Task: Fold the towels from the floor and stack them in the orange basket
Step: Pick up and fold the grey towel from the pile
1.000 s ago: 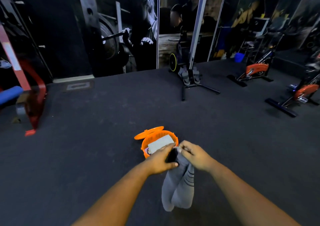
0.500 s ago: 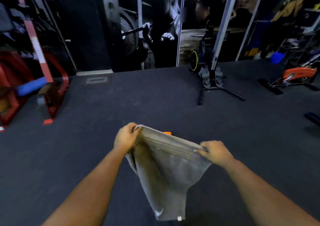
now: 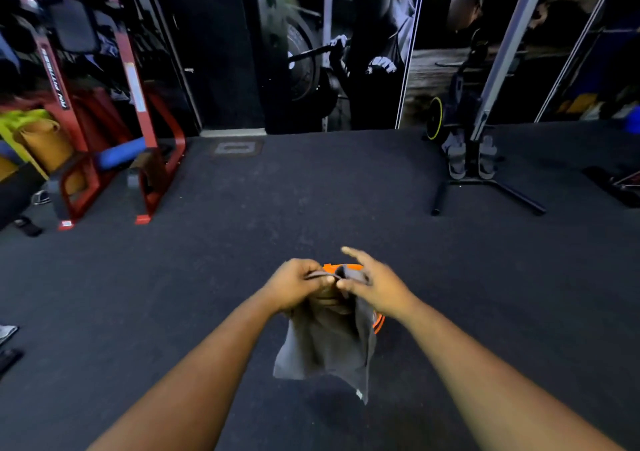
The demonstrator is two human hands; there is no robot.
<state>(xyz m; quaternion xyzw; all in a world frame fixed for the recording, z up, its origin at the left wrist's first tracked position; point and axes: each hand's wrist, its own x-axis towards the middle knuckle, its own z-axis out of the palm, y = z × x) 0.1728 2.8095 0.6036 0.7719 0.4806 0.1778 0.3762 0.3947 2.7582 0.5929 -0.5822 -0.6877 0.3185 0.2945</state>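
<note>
Towel [image 3: 327, 343] corners meet between your hands: your left hand [image 3: 298, 286] grips the grey cloth's top edge, and your right hand [image 3: 375, 282] pinches it with the thumb, index finger extended. It hangs doubled over the orange basket [image 3: 379, 324], mostly hiding it, above the dark floor [image 3: 242, 243].

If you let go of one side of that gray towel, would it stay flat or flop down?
Probably flop: the gray towel already hangs limp and creased below the left hand and right hand. It looks thin, so likely light. Cloth shouldn't slip much from the grip.
</note>
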